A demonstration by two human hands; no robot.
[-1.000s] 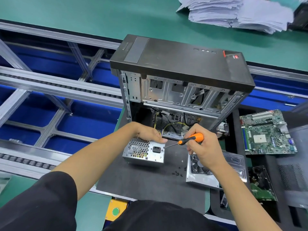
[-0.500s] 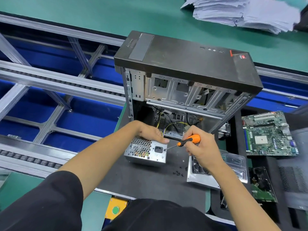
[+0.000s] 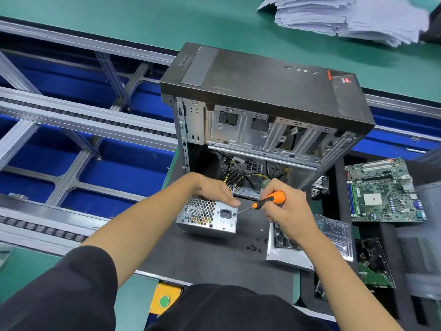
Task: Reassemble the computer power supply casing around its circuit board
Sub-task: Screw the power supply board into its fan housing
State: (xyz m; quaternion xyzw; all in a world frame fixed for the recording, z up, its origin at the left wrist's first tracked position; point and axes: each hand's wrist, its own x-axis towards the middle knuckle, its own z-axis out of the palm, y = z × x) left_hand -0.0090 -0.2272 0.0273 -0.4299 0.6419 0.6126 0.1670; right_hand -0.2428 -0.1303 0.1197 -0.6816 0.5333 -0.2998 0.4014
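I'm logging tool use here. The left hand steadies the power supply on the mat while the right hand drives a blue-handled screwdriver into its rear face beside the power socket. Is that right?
Not quite: the screwdriver handle is orange, not blue, as the head view shows. The rest holds: the left hand steadies the power supply on the mat, and the right hand drives the tip in beside the power socket.

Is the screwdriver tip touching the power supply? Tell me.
Touching. The head view shows the screwdriver tip meeting a screw at the power supply face's right edge, no gap visible.

one power supply, one screwdriver, two hands
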